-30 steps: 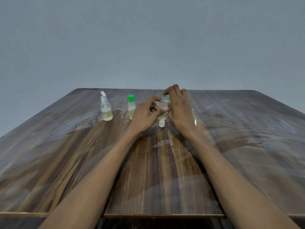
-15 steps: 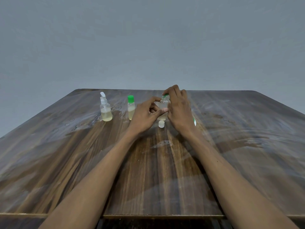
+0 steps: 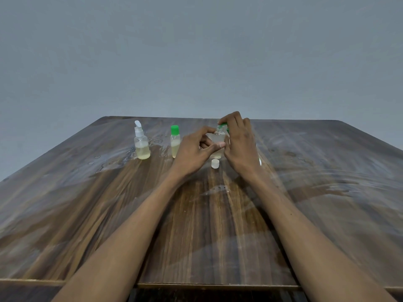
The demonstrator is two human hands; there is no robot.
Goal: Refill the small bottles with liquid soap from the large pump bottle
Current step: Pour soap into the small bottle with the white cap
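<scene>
My left hand [image 3: 194, 149] grips the body of a small clear bottle [image 3: 218, 139] standing far out on the table. My right hand [image 3: 239, 147] pinches that bottle's green cap [image 3: 224, 125] at the neck, slightly lifted off to the right. A clear pump bottle [image 3: 141, 144] with a white nozzle and pale yellow soap stands at the left. Beside it is a small green-capped bottle [image 3: 175, 141] holding yellow liquid. A loose white cap [image 3: 215, 163] lies on the table just in front of my hands.
The dark wooden table [image 3: 196, 225] is wet and streaked, with droplets near the pump bottle. A white and green object [image 3: 260, 161] peeks out behind my right wrist. A plain grey wall stands behind the table's far edge.
The green cap has come up off the bottle's neck under my right fingers. Both hands stay in the same spot.
</scene>
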